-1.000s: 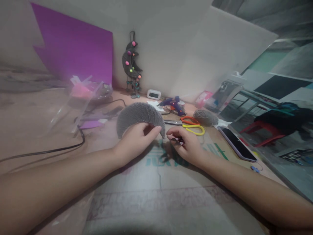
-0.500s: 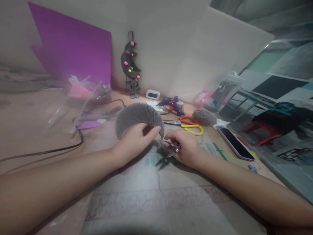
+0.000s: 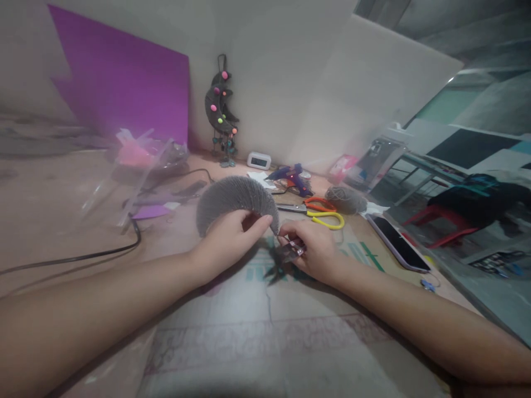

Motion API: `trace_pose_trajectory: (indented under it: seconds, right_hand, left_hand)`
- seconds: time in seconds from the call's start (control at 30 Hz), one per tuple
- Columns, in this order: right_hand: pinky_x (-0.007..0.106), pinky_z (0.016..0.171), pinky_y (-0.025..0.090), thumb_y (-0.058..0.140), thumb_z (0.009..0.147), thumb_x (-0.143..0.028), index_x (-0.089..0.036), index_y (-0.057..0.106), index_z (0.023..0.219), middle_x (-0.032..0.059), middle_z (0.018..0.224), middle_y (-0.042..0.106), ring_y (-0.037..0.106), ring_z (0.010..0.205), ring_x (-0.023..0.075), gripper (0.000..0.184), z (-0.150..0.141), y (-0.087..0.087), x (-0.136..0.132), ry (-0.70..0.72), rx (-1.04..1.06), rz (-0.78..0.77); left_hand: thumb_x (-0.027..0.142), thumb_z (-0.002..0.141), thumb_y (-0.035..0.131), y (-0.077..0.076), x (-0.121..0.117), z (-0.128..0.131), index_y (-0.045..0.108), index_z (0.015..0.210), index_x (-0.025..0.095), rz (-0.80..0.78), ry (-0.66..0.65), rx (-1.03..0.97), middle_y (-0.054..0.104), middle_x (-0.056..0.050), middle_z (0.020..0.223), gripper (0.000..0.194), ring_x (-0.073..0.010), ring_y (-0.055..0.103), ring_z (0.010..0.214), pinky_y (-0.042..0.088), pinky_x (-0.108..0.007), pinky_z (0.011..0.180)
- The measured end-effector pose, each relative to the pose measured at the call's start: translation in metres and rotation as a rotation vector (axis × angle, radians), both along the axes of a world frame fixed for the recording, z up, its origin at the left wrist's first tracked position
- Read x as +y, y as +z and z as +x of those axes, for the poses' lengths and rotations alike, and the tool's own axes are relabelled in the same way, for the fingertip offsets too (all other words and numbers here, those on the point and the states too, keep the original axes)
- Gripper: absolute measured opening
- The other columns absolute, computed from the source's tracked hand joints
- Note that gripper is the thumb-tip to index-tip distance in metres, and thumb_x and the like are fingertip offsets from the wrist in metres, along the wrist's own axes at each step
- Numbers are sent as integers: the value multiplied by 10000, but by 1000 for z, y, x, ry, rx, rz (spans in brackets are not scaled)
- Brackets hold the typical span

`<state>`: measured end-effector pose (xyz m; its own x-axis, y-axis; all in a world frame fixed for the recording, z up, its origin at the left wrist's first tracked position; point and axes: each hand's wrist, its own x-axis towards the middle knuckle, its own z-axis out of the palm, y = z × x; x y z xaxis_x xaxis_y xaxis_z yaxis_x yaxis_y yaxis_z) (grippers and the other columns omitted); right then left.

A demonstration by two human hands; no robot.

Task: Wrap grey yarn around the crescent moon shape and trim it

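A crescent moon wrapped in grey yarn [image 3: 234,193] stands with its curve upward in the middle of the work area. My left hand [image 3: 238,232] is closed on its inner edge, the thumb near the right-hand tip. Close by that tip, my right hand [image 3: 313,246] is closed on a small shiny piece [image 3: 295,249] with metallic and dark reddish parts, its exact kind blurred. The right fingertips are at the crescent's pointed end; whether they touch it I cannot tell.
Behind the hands lie scissors with orange and yellow handles [image 3: 327,220], a blue glue gun [image 3: 292,178], a grey yarn ball [image 3: 346,199] and a white digital clock [image 3: 259,160]. A phone [image 3: 398,243] rests at right; a black cable [image 3: 103,254] runs at left. A decorated moon hanging [image 3: 219,108] is against the wall.
My right hand has moved slightly left to the crescent's tip, and the small shiny piece has turned in its fingers. My left hand keeps its hold on the crescent.
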<state>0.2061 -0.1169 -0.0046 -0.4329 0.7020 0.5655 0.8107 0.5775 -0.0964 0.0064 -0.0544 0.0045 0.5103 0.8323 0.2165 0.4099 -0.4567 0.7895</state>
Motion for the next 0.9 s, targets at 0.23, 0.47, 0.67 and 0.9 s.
trace_pose_trajectory:
  seconds: [0.23,0.47,0.67,0.9]
  right_hand:
    - [188,508,367,562,835,-158,-202,529,877,-45,657,540,461,543,86,70,-1,-1,2,-17,372,-363]
    - [201,524,376,540,902,-278,-203,535,857,-43,661,515,455,568,93,88,-4,1,6,-19,511,-485]
    - [208,548,403,567,870,-262,-205,566,895,-36,693,539,475,591,97,62,-5,2,7,-32,545,-490]
    - [230,580,437,586,839,-267,-194,588,776,-25,670,556,506,609,112,96,-5,2,9,-18,584,-514]
  left_hand:
    - [557,879,442,0,0,-1,590,653,182,-14,-10,-2,580,18,611,463,-162,529,620,343,-264,588]
    - [541,881,458,0,6,0,615,646,186,-65,-79,-77,598,23,597,454,-149,532,590,375,-259,605]
    - [524,887,453,-2,9,0,618,631,186,-43,-88,-72,619,17,587,455,-149,542,572,378,-258,593]
    - [560,882,455,-8,16,2,625,616,188,-41,-126,-70,638,-2,592,487,-155,577,587,394,-253,570]
